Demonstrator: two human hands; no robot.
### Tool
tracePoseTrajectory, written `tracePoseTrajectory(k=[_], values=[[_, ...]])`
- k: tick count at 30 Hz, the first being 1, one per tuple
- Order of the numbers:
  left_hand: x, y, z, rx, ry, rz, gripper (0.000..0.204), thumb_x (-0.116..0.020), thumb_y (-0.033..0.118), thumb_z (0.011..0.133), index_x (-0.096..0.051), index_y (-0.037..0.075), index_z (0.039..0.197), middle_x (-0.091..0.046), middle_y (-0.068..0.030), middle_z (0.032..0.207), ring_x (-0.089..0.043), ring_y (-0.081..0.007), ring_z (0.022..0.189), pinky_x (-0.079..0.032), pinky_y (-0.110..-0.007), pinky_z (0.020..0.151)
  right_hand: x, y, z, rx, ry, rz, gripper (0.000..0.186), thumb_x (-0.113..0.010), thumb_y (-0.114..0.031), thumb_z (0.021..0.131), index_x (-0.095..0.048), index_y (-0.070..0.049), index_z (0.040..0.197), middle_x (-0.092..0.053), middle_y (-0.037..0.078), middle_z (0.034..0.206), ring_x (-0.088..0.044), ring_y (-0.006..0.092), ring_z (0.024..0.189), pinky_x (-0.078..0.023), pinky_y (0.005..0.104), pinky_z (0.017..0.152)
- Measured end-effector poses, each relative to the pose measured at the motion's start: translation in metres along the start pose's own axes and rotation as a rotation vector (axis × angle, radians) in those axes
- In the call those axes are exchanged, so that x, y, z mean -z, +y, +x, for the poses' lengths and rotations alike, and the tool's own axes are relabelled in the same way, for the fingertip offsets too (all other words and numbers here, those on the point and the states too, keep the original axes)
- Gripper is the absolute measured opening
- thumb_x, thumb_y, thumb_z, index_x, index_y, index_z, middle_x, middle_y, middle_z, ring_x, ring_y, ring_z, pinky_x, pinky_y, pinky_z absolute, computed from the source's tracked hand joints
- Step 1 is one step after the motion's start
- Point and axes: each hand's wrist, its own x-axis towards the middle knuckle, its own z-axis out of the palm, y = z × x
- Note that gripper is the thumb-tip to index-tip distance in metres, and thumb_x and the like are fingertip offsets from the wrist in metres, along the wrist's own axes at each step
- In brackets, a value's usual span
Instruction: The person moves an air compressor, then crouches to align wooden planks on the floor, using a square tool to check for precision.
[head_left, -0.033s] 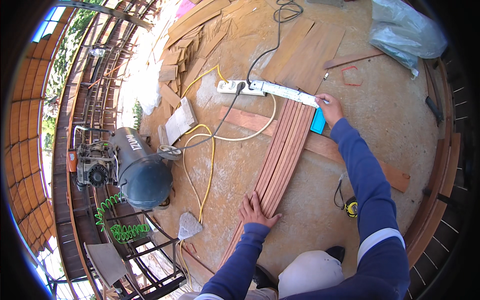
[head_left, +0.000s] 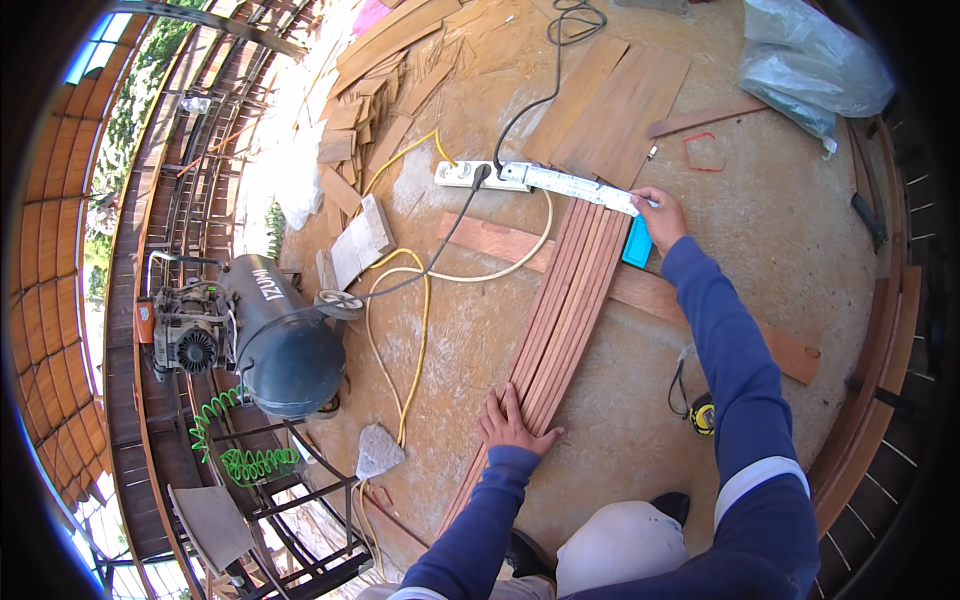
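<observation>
A bundle of long reddish-brown wooden strips (head_left: pixel 568 305) runs from the lower left up to the middle, lying side by side. My left hand (head_left: pixel 512 422) rests flat on its near part with fingers spread. Across the far end of the strips lies the speckled silver blade of a try square (head_left: pixel 575 186). Its blue handle (head_left: pixel 637 242) sits along the right side of the bundle. My right hand (head_left: pixel 660 218) pinches the square at the corner where blade and handle meet. The blade's left tip reaches a white power strip (head_left: pixel 457 174).
A plank (head_left: pixel 655 296) passes crosswise under the bundle. Yellow and black cords lie left of it, near an air compressor (head_left: pixel 290 345). A yellow tape measure (head_left: pixel 703 413) sits right of my knee. Scrap boards (head_left: pixel 345 145) and a plastic bag (head_left: pixel 815 65) are farther off.
</observation>
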Motion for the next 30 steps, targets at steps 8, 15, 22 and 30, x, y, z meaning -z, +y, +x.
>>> tracePoseTrajectory(k=[8, 15, 22, 30], values=[[0.005, 0.0, 0.001, -0.008, -0.012, -0.008, 0.124, -0.081, 0.065, 0.056, -0.026, 0.009, 0.152, -0.025, -0.0275, 0.151, -0.03, -0.0459, 0.135, -0.023, -0.053, 0.113, 0.006, 0.0, 0.007, -0.005, -0.053, -0.055, 0.016, -0.066, -0.014, 0.091, -0.07, 0.0, 0.096, -0.069, 0.006, 0.085, -0.06, 0.0112, 0.082, -0.048, 0.0283, 0.077], [-0.004, -0.003, 0.001, -0.012, 0.015, -0.025, 0.123, -0.082, 0.063, 0.056, -0.027, 0.009, 0.152, -0.027, -0.0272, 0.149, -0.032, -0.0454, 0.133, -0.025, -0.053, 0.111, 0.004, 0.003, 0.003, 0.008, -0.014, -0.003, 0.016, -0.066, -0.014, 0.09, -0.07, 0.001, 0.096, -0.069, 0.006, 0.088, -0.061, 0.0114, 0.083, -0.048, 0.0289, 0.078], [-0.007, -0.005, 0.002, 0.021, 0.001, -0.036, 0.121, -0.082, 0.059, 0.057, -0.027, 0.009, 0.152, -0.032, -0.0246, 0.143, -0.035, -0.0441, 0.129, -0.026, -0.053, 0.11, 0.001, 0.0, 0.0, 0.011, -0.018, -0.035, 0.017, -0.066, -0.015, 0.09, -0.07, 0.001, 0.096, -0.07, 0.006, 0.087, -0.062, 0.0133, 0.084, -0.048, 0.0292, 0.078], [-0.001, -0.001, 0.001, 0.002, 0.023, -0.029, 0.12, -0.082, 0.057, 0.057, -0.026, 0.009, 0.152, -0.033, -0.0243, 0.142, -0.034, -0.0438, 0.129, -0.026, -0.053, 0.11, 0.0, -0.003, 0.003, 0.001, -0.025, -0.018, 0.018, -0.067, -0.015, 0.09, -0.07, 0.001, 0.096, -0.07, 0.006, 0.086, -0.062, 0.0133, 0.083, -0.049, 0.0294, 0.078]])
